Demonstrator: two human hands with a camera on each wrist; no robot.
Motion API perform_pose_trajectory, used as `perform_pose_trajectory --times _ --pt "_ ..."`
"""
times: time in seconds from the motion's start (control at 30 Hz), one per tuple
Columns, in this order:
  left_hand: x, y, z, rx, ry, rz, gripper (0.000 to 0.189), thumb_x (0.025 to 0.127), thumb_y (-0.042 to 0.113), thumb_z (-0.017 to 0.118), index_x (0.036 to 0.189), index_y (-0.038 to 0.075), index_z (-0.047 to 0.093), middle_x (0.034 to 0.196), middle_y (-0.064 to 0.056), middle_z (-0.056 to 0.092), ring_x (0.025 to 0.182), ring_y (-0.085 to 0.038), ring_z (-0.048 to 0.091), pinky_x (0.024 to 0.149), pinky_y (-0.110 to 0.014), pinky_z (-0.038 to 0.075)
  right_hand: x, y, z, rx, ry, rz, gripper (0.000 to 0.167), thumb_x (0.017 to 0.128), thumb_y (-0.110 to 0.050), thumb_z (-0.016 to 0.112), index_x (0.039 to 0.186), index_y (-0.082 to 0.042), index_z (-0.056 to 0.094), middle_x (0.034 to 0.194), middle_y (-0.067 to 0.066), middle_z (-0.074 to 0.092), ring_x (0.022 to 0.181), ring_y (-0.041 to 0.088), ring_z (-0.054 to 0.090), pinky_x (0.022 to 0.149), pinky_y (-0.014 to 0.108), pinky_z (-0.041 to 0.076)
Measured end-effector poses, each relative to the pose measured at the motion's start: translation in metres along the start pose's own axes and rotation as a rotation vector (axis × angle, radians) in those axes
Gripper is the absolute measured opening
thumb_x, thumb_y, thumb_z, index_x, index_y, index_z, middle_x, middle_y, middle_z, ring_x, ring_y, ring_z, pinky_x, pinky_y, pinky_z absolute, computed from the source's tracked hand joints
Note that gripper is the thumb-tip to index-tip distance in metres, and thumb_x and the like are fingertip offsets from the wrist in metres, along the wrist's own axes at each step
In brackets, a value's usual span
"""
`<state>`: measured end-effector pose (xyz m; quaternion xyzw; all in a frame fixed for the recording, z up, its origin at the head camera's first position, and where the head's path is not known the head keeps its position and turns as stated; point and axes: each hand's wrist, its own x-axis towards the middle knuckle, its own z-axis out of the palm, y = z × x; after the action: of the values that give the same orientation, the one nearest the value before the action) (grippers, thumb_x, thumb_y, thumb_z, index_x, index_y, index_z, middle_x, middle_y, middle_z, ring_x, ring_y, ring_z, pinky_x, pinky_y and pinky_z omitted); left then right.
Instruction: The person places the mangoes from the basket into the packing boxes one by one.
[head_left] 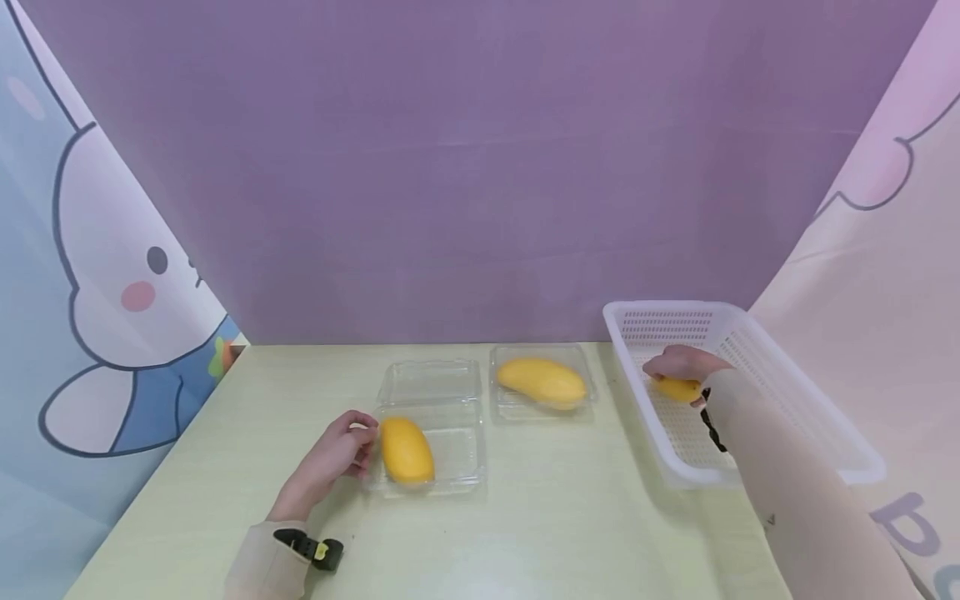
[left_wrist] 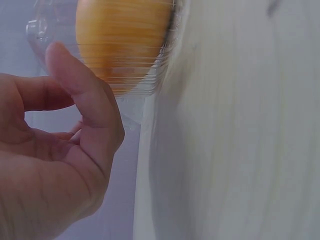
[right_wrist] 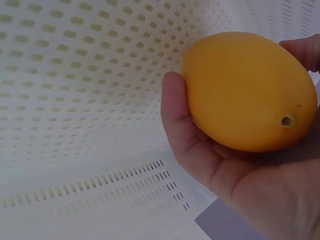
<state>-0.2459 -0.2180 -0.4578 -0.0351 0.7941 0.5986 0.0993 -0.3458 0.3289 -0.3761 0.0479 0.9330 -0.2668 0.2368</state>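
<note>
In the white basket, my right hand [head_left: 684,363] grips a yellow mango [right_wrist: 245,92], with the fingers and thumb curled round its sides. The stem end shows as a small dark spot in the right wrist view. My left hand [head_left: 341,454] is at the left edge of an open clear plastic clamshell box [head_left: 459,454], its fingers loosely bent and a fingertip right at the box's side in the left wrist view. Inside that box lies another mango [head_left: 407,450]. Its lid [head_left: 431,382] is folded back, away from me.
A second clear box [head_left: 510,410] with a mango [head_left: 542,382] in it stands behind and right of the first. The white perforated basket [head_left: 795,383] occupies the table's right side. A purple panel [head_left: 450,167] rises along the back, with printed cloths on both sides.
</note>
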Motion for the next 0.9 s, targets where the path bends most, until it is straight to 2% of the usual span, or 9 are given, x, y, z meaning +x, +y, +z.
perform_pose_trajectory --times 0.07,0.17,0.27,0.5,0.73,0.9 --pt "0.0 0.0 0.0 -0.003 0.0 -0.005 0.022 0.103 0.012 0.05 0.12 -0.001 0.048 0.081 -0.01 0.051 0.062 -0.02 0.051 0.055 -0.032 0.051 -0.001 0.001 -0.002 -0.012 0.011 -0.022 0.018 0.084 -0.023 0.049 0.07 -0.016 0.041 0.067 0.003 0.051 0.06 0.016 0.05 0.056 0.038 0.054" --pt "0.0 0.0 0.0 0.0 -0.003 -0.006 0.022 0.103 0.013 0.05 0.121 -0.001 0.047 0.082 -0.009 0.051 0.062 -0.02 0.051 0.055 -0.032 0.051 -0.004 0.0 -0.005 -0.033 0.045 -0.056 0.019 0.085 -0.026 0.05 0.071 -0.014 0.045 0.067 0.002 0.051 0.058 0.014 0.049 0.053 0.036 0.054" --pt "0.0 0.001 0.0 -0.002 -0.005 -0.006 0.023 0.103 0.013 0.05 0.122 -0.001 0.047 0.082 -0.01 0.051 0.062 -0.02 0.051 0.055 -0.032 0.051 -0.007 -0.003 -0.008 -0.036 0.064 -0.063 0.022 0.088 -0.031 0.049 0.081 -0.01 0.049 0.075 0.006 0.053 0.062 0.016 0.051 0.056 0.038 0.056" --pt "0.0 0.0 -0.001 0.001 -0.012 -0.01 0.025 0.103 0.014 0.05 0.123 -0.001 0.046 0.083 -0.01 0.051 0.063 -0.02 0.051 0.056 -0.032 0.051 -0.015 -0.009 -0.01 0.042 0.085 -0.054 0.039 0.095 -0.04 0.049 0.111 -0.004 0.051 0.093 0.012 0.054 0.079 0.022 0.056 0.067 0.043 0.058" --pt "0.001 -0.001 -0.001 0.003 -0.006 -0.004 0.026 0.103 0.015 0.05 0.124 -0.001 0.046 0.082 -0.009 0.051 0.062 -0.02 0.051 0.054 -0.032 0.051 -0.021 -0.016 -0.01 0.04 0.12 -0.1 0.039 0.096 -0.038 0.052 0.115 -0.003 0.053 0.09 0.011 0.054 0.078 0.021 0.055 0.064 0.042 0.058" --pt "0.001 -0.001 -0.001 0.005 -0.004 -0.002 0.026 0.104 0.015 0.05 0.124 -0.001 0.046 0.082 -0.009 0.052 0.062 -0.02 0.051 0.054 -0.033 0.051 -0.028 -0.025 -0.012 0.08 0.127 -0.131 0.041 0.098 -0.035 0.053 0.121 -0.001 0.051 0.093 0.012 0.055 0.078 0.021 0.055 0.067 0.045 0.058"
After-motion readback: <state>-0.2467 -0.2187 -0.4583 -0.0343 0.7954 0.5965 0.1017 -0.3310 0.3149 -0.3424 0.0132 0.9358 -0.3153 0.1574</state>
